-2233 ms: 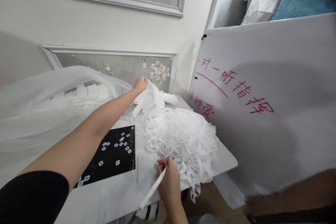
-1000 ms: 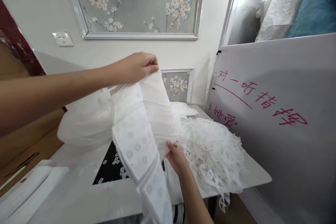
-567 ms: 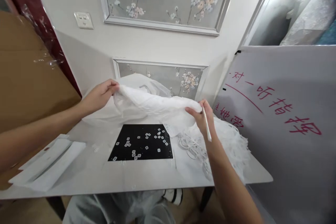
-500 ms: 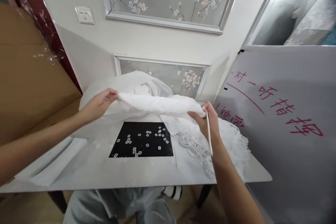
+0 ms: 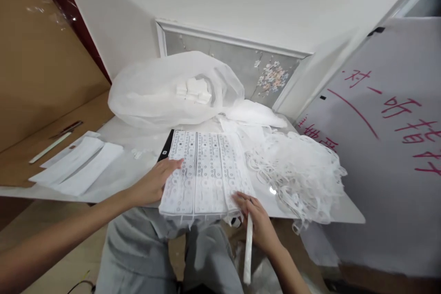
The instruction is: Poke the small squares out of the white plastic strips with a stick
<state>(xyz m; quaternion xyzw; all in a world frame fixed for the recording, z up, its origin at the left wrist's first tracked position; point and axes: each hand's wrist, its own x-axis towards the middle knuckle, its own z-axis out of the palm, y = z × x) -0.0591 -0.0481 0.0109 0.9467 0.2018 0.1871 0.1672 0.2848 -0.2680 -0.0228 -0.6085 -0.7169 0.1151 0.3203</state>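
Sheet (image 5: 208, 170) lies between left hand (image 5: 156, 181), on its edge, grip unclear, and right hand (image 5: 258, 220) holding white stick (image 5: 248, 257).

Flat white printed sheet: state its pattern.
Flat white sheet: rows of grey rings and squares, best in head view.

white board (image 5: 386, 193) beyond right edge of bench (image 5: 349, 209) | red handwriting (image 5: 401, 106): "对一听指", next character cut off | lower, near board's left edge: "她爱" | printed sheets (image 5: 210, 172): marks too small to read

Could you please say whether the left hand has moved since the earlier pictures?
Yes: judged against the table, the left hand has come toward the table's near edge, touching the printed white material.
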